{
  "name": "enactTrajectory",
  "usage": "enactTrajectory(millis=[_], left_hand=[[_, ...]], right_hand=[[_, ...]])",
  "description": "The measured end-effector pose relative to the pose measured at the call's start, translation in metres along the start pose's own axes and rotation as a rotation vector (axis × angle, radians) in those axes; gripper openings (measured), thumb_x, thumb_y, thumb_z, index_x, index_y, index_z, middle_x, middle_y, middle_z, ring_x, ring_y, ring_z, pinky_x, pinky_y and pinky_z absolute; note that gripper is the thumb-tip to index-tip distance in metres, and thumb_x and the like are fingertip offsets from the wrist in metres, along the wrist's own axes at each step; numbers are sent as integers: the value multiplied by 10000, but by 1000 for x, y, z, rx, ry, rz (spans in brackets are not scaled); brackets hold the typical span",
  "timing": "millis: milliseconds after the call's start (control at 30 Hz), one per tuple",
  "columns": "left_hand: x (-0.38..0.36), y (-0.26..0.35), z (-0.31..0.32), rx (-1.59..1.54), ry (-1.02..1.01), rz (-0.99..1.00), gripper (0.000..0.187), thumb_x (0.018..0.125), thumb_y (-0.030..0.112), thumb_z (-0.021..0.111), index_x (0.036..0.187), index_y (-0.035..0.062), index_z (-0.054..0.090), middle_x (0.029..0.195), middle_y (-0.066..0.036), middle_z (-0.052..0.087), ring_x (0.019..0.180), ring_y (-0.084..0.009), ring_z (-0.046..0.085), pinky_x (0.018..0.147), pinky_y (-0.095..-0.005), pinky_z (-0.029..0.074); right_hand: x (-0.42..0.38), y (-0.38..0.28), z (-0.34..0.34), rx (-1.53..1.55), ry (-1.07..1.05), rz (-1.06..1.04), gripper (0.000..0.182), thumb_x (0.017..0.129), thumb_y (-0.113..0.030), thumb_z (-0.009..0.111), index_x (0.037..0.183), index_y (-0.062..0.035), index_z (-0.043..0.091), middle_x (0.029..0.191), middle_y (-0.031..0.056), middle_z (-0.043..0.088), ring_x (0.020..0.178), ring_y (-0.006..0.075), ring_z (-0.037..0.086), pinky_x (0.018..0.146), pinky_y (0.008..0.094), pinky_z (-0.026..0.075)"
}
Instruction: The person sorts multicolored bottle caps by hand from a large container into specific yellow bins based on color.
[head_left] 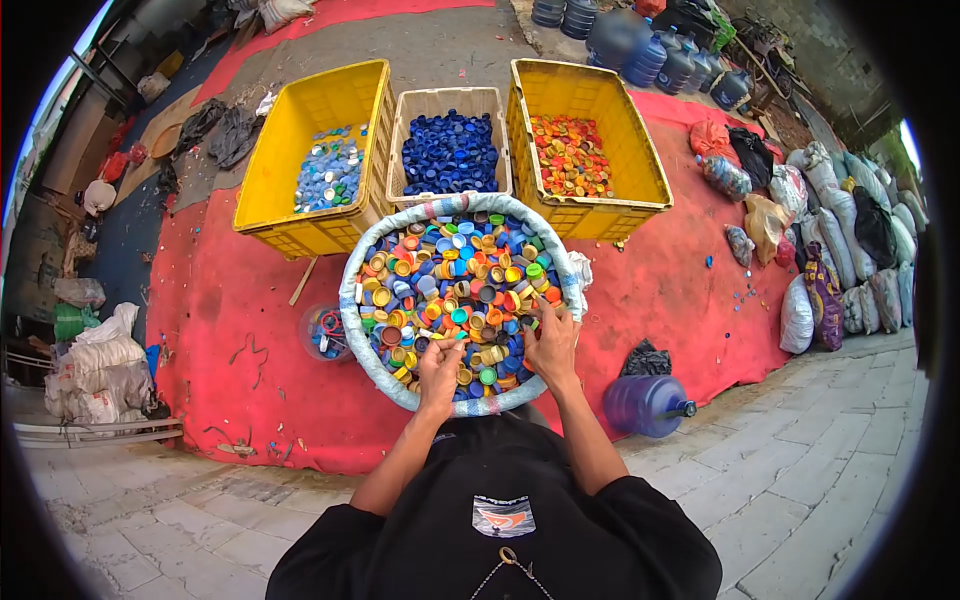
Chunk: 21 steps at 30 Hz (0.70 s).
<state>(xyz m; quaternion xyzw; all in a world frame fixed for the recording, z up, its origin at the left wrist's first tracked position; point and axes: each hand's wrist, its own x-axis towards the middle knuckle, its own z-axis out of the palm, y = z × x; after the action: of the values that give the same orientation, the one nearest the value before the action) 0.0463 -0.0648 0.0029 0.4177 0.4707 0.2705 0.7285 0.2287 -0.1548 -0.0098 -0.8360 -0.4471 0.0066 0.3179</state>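
Bottle caps (460, 290), mixed colours, fill a round basket (352, 300) with a wrapped rim, sitting on a red mat (230, 330) directly in front of the person. Both hands are in the near edge of the pile. Left hand (440, 375) lies palm down on the caps, fingers curled into them; can't tell if it actually grips any. Right hand (551, 342) is further up on the right side of the pile, fingers (540, 312) bent down among the caps near the rim; grip state also unclear.

Behind the basket, three crates in a row, touching or just beside each other:
- left yellow crate (290, 150): light blue and white caps, part filled
- middle beige crate (440, 100): dark blue caps
- right yellow crate (620, 140): orange and red caps

Small clear container (322, 335) with a few caps sits just left of the basket. Blue water jug (645, 405) lies on its side at the mat's near edge, right of the person. More jugs (640, 45) stand at the far side. Filled sacks (850, 240) are piled along the right. White bags (100, 370) sit at the left on the paving.
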Motion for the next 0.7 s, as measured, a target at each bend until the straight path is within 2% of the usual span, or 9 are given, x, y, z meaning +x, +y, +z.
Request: enactTrajectory(millis=[67,167,200,400,500,600,700], left_hand=[[-3,-3,0,13,-22,16,203,913,186,646,1013,19,589,878,-12,591,736,-50,490,644,-218,397],[-5,-2,-2,52,-57,-9,198,913,176,643,1013,14,587,904,-24,597,806,-68,517,697,-232,416],[-5,-3,-3,62,-61,2,195,913,169,639,1009,6,589,913,-26,605,817,-70,533,703,-226,425],[0,0,-6,78,-78,32,219,913,179,639,1035,3,596,925,-31,612,828,-75,551,736,-219,444],[1,2,-5,59,-85,46,226,912,179,642,1047,4,594,923,-32,613,825,-77,556,745,-219,449],[2,12,2,49,-132,73,207,909,178,645,1040,30,585,874,-3,609,753,-56,534,668,-205,424],[10,12,12,3,-146,42,198,908,178,644,1040,41,587,886,-1,616,764,-59,536,677,-209,431]], right_hand=[[12,-1,3,1,-15,-59,623,701,-37,700,1292,-35,500,1022,84,663,985,282,524,849,440,364],[26,-5,2,-96,-91,-148,699,698,-33,713,1346,-56,451,1127,41,659,1017,269,515,879,426,354],[30,-4,3,-146,-160,-162,716,694,-26,709,1355,-51,434,1146,57,650,1044,280,508,885,428,349],[42,-3,11,-178,-173,-289,669,714,-38,708,1333,-45,457,1117,72,653,1047,293,515,877,424,349],[41,-6,13,-61,-192,-217,642,724,-30,697,1324,-44,469,1101,67,658,1035,283,524,865,423,358],[31,-16,9,184,-102,-50,645,720,-23,689,1325,-40,467,1089,58,664,1033,271,527,866,418,359],[25,-26,3,27,-139,-136,666,704,-15,689,1329,-33,462,1111,64,653,1018,278,526,884,432,361]])
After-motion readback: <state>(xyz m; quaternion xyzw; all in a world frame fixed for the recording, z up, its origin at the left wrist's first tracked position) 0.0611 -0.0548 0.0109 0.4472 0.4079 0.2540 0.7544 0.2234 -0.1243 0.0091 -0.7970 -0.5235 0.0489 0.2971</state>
